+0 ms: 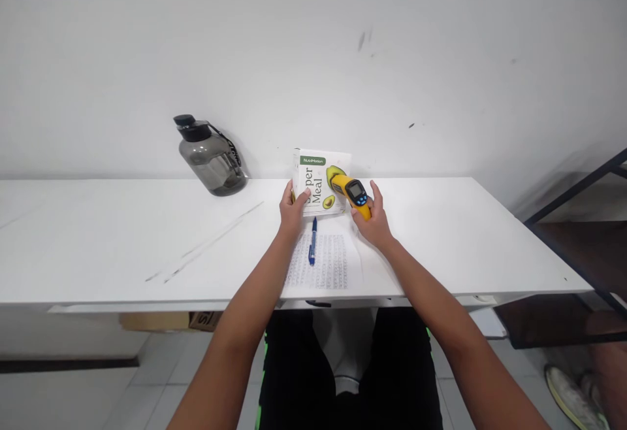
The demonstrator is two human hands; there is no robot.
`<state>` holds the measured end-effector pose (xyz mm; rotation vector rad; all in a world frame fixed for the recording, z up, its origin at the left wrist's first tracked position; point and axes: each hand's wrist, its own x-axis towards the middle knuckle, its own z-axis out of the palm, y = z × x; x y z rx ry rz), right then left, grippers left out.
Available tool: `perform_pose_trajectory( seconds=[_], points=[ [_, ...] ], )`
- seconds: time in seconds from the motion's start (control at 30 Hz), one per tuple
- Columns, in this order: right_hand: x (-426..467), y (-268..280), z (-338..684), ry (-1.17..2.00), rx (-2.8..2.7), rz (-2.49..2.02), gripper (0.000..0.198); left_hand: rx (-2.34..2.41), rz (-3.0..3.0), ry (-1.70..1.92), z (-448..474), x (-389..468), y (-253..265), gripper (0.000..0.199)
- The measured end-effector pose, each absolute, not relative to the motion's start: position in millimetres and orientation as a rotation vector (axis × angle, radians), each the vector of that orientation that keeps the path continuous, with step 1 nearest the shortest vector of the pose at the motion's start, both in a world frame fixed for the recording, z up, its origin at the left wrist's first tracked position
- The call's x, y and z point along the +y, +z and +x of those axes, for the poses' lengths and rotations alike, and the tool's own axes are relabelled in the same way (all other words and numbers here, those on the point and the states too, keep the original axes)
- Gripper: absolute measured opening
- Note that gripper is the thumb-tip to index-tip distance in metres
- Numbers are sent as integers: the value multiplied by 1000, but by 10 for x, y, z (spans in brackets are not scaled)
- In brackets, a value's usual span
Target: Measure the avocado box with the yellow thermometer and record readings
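My left hand [293, 208] grips the left side of a white box [313, 185] printed with avocados and the word "Meal", its thumb across the front. In my right hand [375, 220] is a yellow infrared thermometer [358, 198] with a small screen and blue buttons. The thermometer's nose points left and overlaps the box's front; whether it touches cannot be told. Below the box a blue pen [312, 244] lies on a printed sheet [336, 264] filled with rows of small characters.
A grey water bottle [210, 159] with a black lid stands at the left, near the wall. The white table [108, 240] runs across the view. Under it are cardboard [154, 321] and, at the far right, a black metal frame [578, 185] and a person's shoe [571, 394].
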<state>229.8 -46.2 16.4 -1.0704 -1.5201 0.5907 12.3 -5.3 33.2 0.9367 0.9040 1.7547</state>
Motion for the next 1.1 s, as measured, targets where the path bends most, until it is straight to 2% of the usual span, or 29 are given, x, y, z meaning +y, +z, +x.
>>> perform_pose_trajectory(
  seconds=[0.33,0.93,1.1],
  points=[
    [-441,248,2360,511,-1552,-1169,93,974,1085,1804,156,-151,381,83],
    [-462,232,2300,467,-1483,-1221,83,993,1117,1816,178,-191,396,79],
    [-430,235,2317,356,-1365,-1203,72,1153,1104,1877,159,-184,375,82]
  ],
)
